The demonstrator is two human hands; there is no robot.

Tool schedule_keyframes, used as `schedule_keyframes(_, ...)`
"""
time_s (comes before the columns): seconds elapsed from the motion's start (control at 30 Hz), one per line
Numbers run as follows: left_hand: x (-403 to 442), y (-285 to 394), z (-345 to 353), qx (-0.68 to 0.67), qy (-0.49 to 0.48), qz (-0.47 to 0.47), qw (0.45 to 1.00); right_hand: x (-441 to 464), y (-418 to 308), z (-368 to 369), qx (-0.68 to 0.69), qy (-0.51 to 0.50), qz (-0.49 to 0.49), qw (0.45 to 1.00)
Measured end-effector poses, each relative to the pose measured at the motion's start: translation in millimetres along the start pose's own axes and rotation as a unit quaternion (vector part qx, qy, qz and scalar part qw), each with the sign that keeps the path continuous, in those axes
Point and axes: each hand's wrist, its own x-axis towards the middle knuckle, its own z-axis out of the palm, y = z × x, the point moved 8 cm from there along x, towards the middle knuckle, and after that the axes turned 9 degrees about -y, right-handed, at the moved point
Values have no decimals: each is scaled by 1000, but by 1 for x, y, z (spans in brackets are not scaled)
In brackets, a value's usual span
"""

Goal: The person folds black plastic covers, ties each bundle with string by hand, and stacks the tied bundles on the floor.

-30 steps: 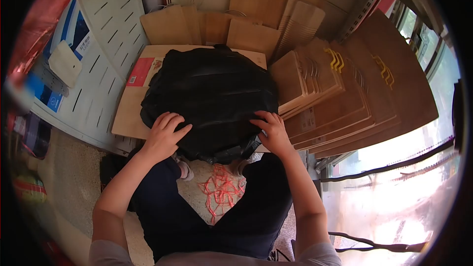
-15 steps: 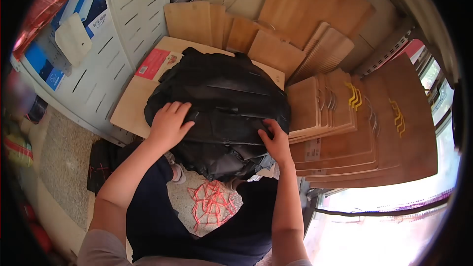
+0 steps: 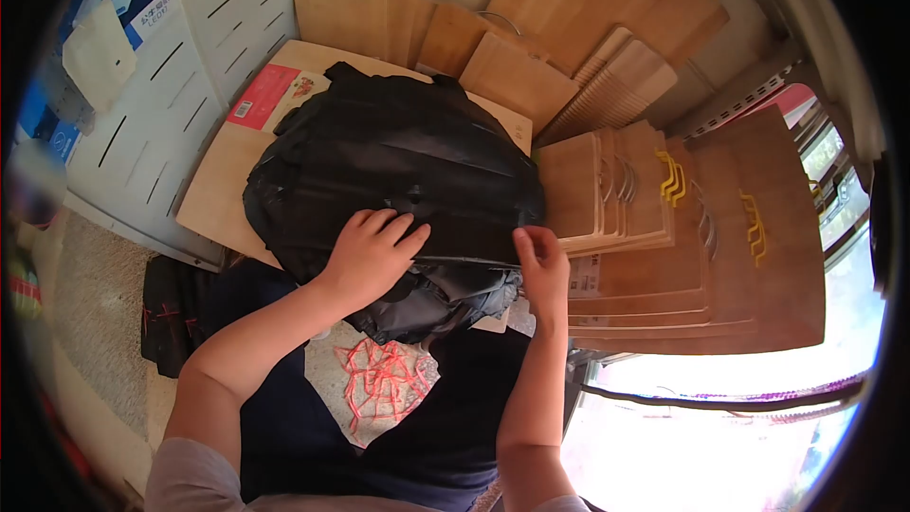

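A large pile of black plastic bags [image 3: 398, 161] is spread over a pale wooden board [image 3: 213, 194] before me. My left hand [image 3: 374, 261] lies on the near part of the pile, palm down with the fingers spread. At the pile's right edge, my right hand [image 3: 542, 265] is closed, thumb and fingers pinching the edge of the black plastic. Below the hands, crumpled folds of the plastic [image 3: 441, 299] hang over the near side of the board.
Wooden cutting boards [image 3: 526, 76] lean at the back, and more with yellow handles [image 3: 672, 180] stand at the right. A slotted white metal panel [image 3: 142, 104] rises on the left. Tangled red string [image 3: 384, 384] lies on the floor between my legs.
My left hand has slid right and toward me across the black plastic. The right hand has closed on the plastic's right edge. The whole view has shifted slightly.
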Motion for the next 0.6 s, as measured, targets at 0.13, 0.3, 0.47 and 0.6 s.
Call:
schedule_keyframes(0.13, 0, -20, -13, -92, 13, -32, 995, -4, 31, -18, 75, -2, 183, 980)
schedule_keyframes(0.3, -5, -24, -17, -115, -2, -14, 993, 17, 32, 39, 442, -201, 238, 841)
schedule_keyframes(0.47, -20, -9, -15, -48, 5, 41, 998, 97, 41, 55, 455, -256, 203, 829)
schedule_keyframes(0.6, -24, -5, -13, -43, 7, 53, 998, 149, 24, 63, 480, -289, 211, 801)
